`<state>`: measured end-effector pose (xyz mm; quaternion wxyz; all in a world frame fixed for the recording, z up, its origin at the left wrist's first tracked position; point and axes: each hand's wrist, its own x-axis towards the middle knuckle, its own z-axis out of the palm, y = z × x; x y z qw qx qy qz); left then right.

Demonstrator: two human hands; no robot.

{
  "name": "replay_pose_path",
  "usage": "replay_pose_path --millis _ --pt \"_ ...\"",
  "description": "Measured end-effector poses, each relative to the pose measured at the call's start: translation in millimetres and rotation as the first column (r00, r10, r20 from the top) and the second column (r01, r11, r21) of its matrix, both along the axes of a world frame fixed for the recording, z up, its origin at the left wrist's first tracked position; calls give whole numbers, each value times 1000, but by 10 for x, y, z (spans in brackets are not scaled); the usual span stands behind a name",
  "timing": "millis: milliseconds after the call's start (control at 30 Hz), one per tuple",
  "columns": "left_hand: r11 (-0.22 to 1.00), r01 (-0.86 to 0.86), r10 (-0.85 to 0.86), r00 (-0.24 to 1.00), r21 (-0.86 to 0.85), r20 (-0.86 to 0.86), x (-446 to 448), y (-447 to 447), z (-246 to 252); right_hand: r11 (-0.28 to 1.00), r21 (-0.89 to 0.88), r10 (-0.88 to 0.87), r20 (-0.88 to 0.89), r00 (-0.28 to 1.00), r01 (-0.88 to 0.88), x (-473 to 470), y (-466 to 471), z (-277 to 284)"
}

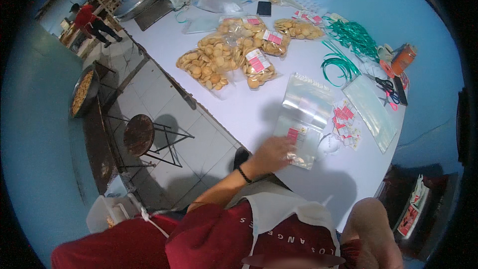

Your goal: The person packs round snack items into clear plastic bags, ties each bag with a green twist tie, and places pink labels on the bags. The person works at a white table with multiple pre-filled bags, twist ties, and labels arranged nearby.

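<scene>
My left hand (272, 155), slightly blurred and wearing a dark bracelet, reaches over the table's near edge. Its fingers lie at the lower left of a pink-and-white printed label (297, 134) on a clear plastic bag (307, 158); their exact grip is unclear. Beyond that bag lies a stack of clear plastic bags (308, 93). Loose pink-and-white labels (345, 121) are heaped to the right, near a white round item (328, 144). My right arm (369, 216) is bent at the elbow, with its hand out of view.
Filled bags of round biscuits (211, 63) cover the table's far left. Green ribbon (351, 37), scissors (386, 84) and more clear bags (369, 112) lie right. A round stool (139, 135) and a pan of food (83, 91) stand left. A person (87, 22) stands far back.
</scene>
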<state>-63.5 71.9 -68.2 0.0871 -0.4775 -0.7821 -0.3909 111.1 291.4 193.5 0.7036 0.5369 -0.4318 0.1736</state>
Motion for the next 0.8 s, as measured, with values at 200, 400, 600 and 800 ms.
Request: replay_pose_path --millis 200,400,600,800 --pt "605 -797 773 584 7 -249 -1013 -832 135 993 117 83 -459 884 -33 -430 -416 -395" --pt "645 -750 672 649 -148 -357 -1542 -1479 79 875 409 -409 338 847 259 -871 -376 -799" --pt "620 -767 708 455 166 -540 -1661 -1737 883 873 434 -471 869 150 225 -1556 -544 -1120" --pt "762 -587 646 714 274 -268 -1326 -1319 2039 958 260 -230 949 -214 121 -1813 -684 -1536"
